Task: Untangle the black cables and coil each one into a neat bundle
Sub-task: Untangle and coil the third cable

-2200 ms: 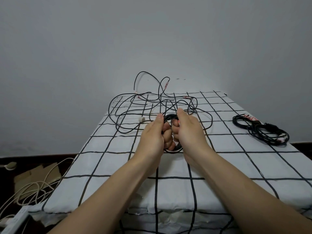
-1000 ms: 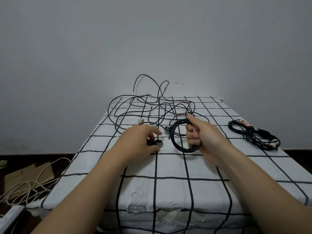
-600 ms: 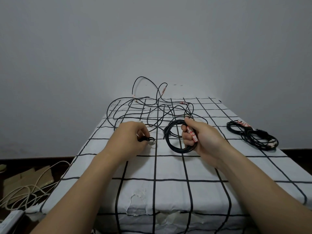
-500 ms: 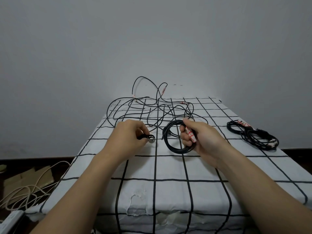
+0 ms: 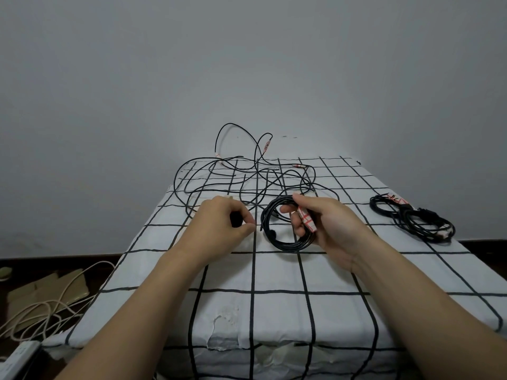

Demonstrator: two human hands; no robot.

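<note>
Since half a second ago, the left hand (image 5: 219, 226) has been closed further, so that the silver tip of the small black piece (image 5: 236, 218) it pinches is no longer shown; only a dark patch is seen between the curled fingers and the thumb. What this piece is cannot be told. The right hand (image 5: 332, 226) is kept at much the same spot, with its fingers curled through the coiled cable (image 5: 285, 244), and a red-and-white label (image 5: 307, 221) is pressed under the thumb against that coil. The coil is held tilted, its lower edge close to the counter (image 5: 274, 311), which is covered by a white cloth with a black grid. A loose end of the coil is seen just beside the left thumb; whether they touch cannot be told.

Behind both hands, the tangled cables (image 5: 256, 182) are spread over the far half of the counter, with one loop raised against the wall. A finished bundle (image 5: 411, 219) is laid near the right edge, well apart from the hands. On the floor to the left, beige cables (image 5: 49, 305), flattened cardboard (image 5: 41, 292) and a power strip (image 5: 16, 357) are seen.
</note>
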